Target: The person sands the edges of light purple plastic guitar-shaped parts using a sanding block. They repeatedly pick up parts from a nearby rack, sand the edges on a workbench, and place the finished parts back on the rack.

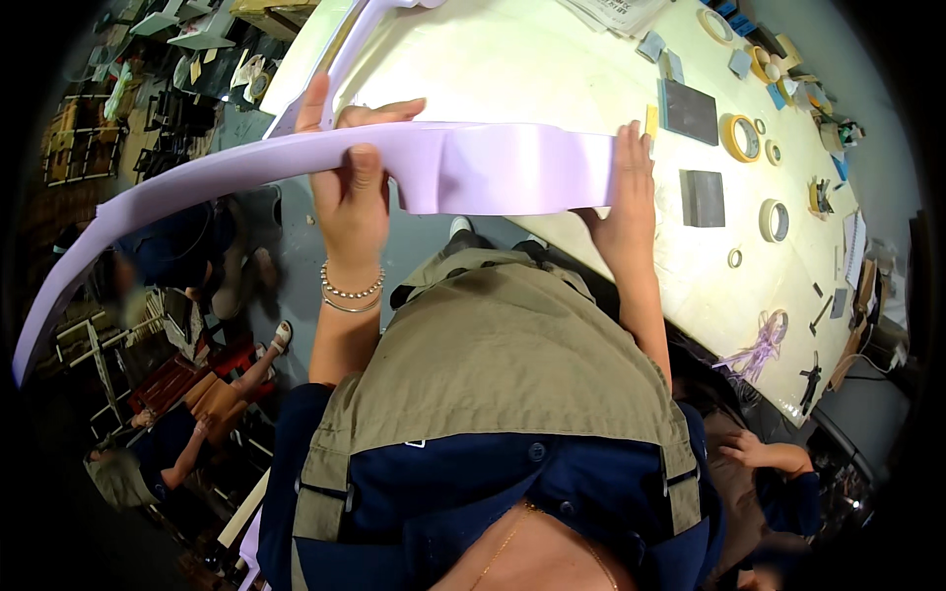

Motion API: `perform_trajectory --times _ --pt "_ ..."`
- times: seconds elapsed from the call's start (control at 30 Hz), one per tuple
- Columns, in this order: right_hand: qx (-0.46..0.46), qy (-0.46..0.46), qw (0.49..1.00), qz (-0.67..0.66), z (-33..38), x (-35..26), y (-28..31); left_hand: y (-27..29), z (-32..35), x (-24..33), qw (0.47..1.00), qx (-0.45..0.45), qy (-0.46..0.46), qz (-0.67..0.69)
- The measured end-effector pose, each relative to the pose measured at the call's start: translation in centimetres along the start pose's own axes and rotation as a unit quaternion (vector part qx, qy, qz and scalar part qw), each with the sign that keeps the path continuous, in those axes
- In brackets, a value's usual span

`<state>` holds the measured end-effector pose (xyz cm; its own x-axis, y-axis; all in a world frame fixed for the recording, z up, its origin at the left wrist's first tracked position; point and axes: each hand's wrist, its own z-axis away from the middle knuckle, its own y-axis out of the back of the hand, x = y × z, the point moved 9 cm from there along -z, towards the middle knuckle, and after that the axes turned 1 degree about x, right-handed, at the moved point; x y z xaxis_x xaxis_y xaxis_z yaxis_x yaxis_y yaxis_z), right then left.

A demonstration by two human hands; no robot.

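Note:
A long, curved lilac panel, glossy and shaped like a piece of vehicle trim, stretches across in front of me. Its narrow arm bends away to the far left, and its broad end is on the right. My left hand grips it near the middle, thumb on the near face and the other fingers partly hidden behind. At the broad end, my right hand lies against the edge with fingers extended together; its thumb is mostly hidden under the panel. Between them, both hands hold the panel up at the table's near edge.
On the pale covered table lie a second lilac part, dark grey pads, tape rolls and tangled lilac strips. Co-workers sit at lower left and lower right. Racks stand left.

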<state>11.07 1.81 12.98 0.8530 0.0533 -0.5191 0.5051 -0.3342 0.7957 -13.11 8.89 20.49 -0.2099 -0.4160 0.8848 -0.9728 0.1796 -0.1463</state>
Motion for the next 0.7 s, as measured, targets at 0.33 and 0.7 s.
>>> perform_trajectory --times 0.33,0.7 --pt "-0.009 0.028 1.000 -0.008 -1.2 -0.5 0.1 -3.5 -1.0 0.8 0.996 -0.091 -0.005 0.023" --pt "-0.123 -0.302 0.773 -0.544 4.3 8.7 -9.7 12.4 1.2 -9.0 0.923 0.247 0.264 0.130"
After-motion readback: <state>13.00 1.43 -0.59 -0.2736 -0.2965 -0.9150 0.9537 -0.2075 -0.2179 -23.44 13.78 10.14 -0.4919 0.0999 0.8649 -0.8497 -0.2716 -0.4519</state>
